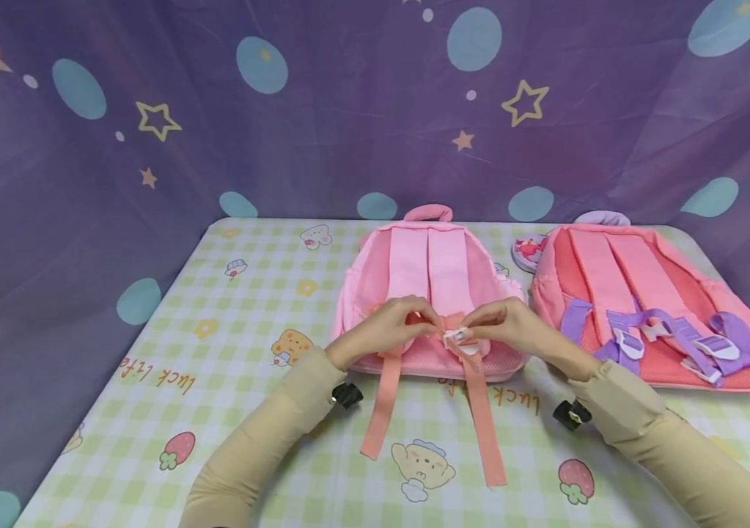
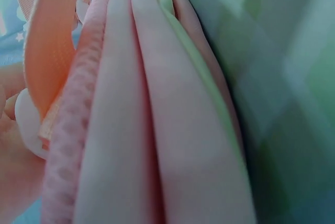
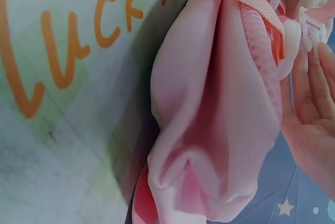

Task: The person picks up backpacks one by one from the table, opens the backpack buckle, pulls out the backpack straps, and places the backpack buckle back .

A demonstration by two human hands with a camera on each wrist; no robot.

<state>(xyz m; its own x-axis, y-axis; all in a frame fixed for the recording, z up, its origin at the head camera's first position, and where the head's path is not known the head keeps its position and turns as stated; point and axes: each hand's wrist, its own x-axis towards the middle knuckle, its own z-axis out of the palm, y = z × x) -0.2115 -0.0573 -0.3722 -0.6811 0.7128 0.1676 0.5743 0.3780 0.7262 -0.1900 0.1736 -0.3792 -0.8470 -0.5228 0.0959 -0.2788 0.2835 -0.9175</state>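
Observation:
A light pink backpack (image 1: pixel 409 257) lies straps-up on the table, its orange webbing straps (image 1: pixel 485 429) trailing toward me. Over its lower middle, my right hand (image 1: pixel 509 326) pinches a white plastic buckle (image 1: pixel 457 337) between thumb and fingers. The same hand and white plastic buckle (image 3: pixel 313 28) appear at the right of the right wrist view. My left hand (image 1: pixel 393 324) comes in from the other side and pinches the orange strap close to that buckle. In the left wrist view an orange strap (image 2: pixel 49 46) loops past a white plastic piece (image 2: pixel 29 122) beside the left hand's fingers.
To the right lies a second backpack (image 1: pixel 562 253), coral pink with purple straps (image 1: pixel 740 341) and white buckles. A round item with a red pattern (image 1: pixel 528 251) sits between the bags. Beneath is a green checked tablecloth (image 1: pixel 269 433); behind hangs a purple curtain (image 1: pixel 361 139).

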